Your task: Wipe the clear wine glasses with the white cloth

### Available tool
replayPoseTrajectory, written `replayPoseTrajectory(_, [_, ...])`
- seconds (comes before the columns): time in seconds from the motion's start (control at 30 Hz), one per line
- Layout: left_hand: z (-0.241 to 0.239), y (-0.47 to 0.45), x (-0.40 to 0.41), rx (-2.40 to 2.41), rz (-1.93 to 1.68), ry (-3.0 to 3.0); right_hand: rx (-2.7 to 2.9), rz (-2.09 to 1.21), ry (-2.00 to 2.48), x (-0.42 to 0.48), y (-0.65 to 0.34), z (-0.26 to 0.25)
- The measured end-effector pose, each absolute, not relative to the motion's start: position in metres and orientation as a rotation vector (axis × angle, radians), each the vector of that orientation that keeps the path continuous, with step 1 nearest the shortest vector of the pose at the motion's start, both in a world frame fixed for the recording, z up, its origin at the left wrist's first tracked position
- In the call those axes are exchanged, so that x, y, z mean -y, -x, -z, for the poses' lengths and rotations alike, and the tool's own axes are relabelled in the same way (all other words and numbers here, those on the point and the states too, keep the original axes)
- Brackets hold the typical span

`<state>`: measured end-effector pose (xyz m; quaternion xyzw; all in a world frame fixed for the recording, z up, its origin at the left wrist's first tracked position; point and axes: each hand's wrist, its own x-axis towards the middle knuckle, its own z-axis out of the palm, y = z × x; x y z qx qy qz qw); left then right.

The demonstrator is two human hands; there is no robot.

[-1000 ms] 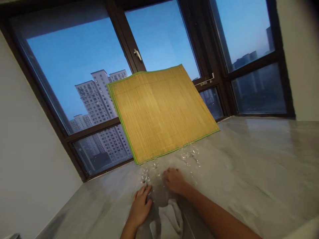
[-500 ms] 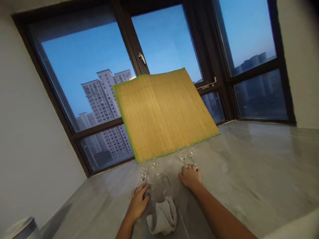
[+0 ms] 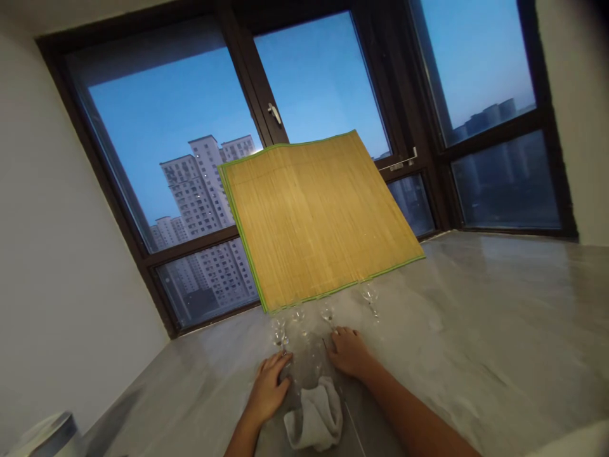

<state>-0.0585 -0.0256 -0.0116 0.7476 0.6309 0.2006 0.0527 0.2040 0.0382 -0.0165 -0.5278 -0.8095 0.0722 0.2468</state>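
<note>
Several clear stemmed glasses stand in a loose row on the grey stone surface. My left hand [image 3: 272,386] rests on the surface with its fingers stretched out and thumb apart, the fingertips at the foot of the leftmost stemmed glass [image 3: 279,330]. The fingers of my right hand [image 3: 351,353] are bent around the low part of another stemmed glass [image 3: 327,310]; its foot is hidden. Between them, further back, is a third glass [image 3: 297,312], and one more glass [image 3: 370,294] stands apart at the right. A crumpled pale cloth [image 3: 314,416] lies between my forearms.
A bamboo mat [image 3: 323,222] with green edging leans against the dark-framed window [image 3: 247,82] behind the glasses. A white container with a dark band [image 3: 52,438] is at the lower left. The grey stone surface [image 3: 476,317] extends to the right.
My right hand has moved left, and the glass at its fingers has shifted left with it, away from the rightmost glass. My left hand stays by the same glass. The view has shifted slightly.
</note>
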Motion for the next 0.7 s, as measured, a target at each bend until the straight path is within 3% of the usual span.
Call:
replayPoseTrajectory(0.5, [0.018, 0.061, 0.022, -1.917, -0.622, -2.262, 2.418, -0.334, 1.009, -0.023, -0.169, 0.020])
replayPoseTrajectory(0.7, [0.020, 0.067, 0.020, -1.900, -0.681, -2.246, 2.096, -0.269, 1.540, -0.034, -0.201, 0.000])
